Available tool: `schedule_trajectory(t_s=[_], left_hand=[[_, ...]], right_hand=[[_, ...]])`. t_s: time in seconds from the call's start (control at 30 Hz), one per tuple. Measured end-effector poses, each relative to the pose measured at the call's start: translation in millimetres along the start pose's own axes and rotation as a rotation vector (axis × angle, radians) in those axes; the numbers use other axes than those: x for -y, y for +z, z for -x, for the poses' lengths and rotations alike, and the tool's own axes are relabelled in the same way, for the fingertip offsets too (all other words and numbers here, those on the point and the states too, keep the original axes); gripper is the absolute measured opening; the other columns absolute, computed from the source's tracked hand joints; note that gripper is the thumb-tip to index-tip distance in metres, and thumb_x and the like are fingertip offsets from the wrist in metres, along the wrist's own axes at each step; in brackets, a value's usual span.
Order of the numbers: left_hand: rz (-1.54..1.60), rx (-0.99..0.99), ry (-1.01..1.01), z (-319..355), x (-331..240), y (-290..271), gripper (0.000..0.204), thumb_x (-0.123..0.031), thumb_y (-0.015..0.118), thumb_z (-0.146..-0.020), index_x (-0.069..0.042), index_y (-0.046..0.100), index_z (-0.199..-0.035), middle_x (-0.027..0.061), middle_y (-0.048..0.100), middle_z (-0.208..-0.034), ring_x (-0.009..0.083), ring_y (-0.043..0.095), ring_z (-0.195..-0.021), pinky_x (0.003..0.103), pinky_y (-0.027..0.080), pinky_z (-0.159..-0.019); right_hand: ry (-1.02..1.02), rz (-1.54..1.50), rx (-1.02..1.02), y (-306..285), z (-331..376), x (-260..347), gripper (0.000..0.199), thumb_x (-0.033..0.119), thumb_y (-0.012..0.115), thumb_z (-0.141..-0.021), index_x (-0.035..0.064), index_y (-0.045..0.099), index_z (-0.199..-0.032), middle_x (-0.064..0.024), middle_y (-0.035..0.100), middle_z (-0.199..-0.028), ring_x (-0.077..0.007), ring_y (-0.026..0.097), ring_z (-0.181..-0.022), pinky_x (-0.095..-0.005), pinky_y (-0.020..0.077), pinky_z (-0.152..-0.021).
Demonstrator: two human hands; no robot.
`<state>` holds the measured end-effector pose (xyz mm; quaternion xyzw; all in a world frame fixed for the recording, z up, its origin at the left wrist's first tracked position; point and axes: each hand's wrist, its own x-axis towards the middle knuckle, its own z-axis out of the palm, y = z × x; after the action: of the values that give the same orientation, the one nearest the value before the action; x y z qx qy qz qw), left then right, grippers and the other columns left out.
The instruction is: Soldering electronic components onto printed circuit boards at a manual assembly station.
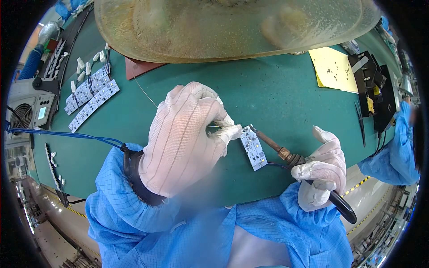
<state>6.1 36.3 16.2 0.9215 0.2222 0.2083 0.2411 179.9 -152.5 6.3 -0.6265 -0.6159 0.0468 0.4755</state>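
Taking the small white circuit board (254, 148) as your landmark, a grey unit with a round fan grille (21, 117) stands at the far left of it, and longer white circuit boards (94, 104) with wired white connectors lie nearer on that side. Your gloved left hand (178, 139) is just left of the small board, its thumb and fingertips pinched together on thin solder wire (145, 94). The board itself lies on the green mat (214, 181) between your hands. A soldering iron (283, 153) angles in from its right, tip at the board's far end; whether they touch, you cannot tell. Your gloved right hand (325, 167), right of the board, curls closed around the iron's handle. Farther right lie a yellow sheet (330, 69) and dark tweezers (360, 123).
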Motion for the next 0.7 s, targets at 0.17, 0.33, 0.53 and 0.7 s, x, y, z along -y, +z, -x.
schedule_trajectory(t_s=[0.17,0.33,0.53,0.7], left_hand=[[-0.013,-0.014,0.007,0.5,1.2,1.0,0.026,-0.017,0.083,-0.063,-0.008,0.062,-0.077,0.0112,0.063,-0.092,0.0305,0.06,-0.089,0.04,0.046,-0.082],[-0.013,-0.017,0.01,0.6,0.4,0.8,0.026,-0.017,0.083,-0.063,-0.008,0.063,-0.076,0.0106,0.063,-0.092,0.0305,0.06,-0.09,0.04,0.046,-0.082],[0.006,0.014,-0.018,-0.5,-0.9,-0.3,0.025,-0.017,0.083,-0.063,-0.008,0.063,-0.075,0.0104,0.063,-0.091,0.0299,0.06,-0.09,0.04,0.046,-0.082],[0.018,-0.003,-0.008,-0.4,0.2,1.0,0.025,-0.017,0.083,-0.063,-0.008,0.063,-0.075,0.0105,0.063,-0.09,0.0299,0.06,-0.089,0.04,0.046,-0.082]], right_hand=[[0.013,0.015,0.026,-1.7,2.1,-2.0,0.063,0.05,0.029,-0.102,0.0122,0.073,-0.078,0.0,0.065,-0.063,-0.0221,0.049,-0.062,-0.0606,0.0408,-0.095],[0.007,-0.004,-0.003,-0.8,2.8,-2.6,0.065,0.05,0.027,-0.103,0.0121,0.074,-0.077,0.0002,0.063,-0.062,-0.0219,0.049,-0.061,-0.0602,0.0404,-0.096],[0.004,-0.002,0.01,-0.8,2.6,-4.4,0.064,0.049,0.028,-0.103,0.0127,0.074,-0.077,0.0009,0.063,-0.061,-0.0213,0.049,-0.06,-0.0598,0.0404,-0.096],[0.01,0.017,-0.007,0.4,3.6,-4.8,0.063,0.049,0.029,-0.103,0.0131,0.073,-0.076,0.0014,0.063,-0.06,-0.0196,0.049,-0.06,-0.0594,0.0408,-0.096]])
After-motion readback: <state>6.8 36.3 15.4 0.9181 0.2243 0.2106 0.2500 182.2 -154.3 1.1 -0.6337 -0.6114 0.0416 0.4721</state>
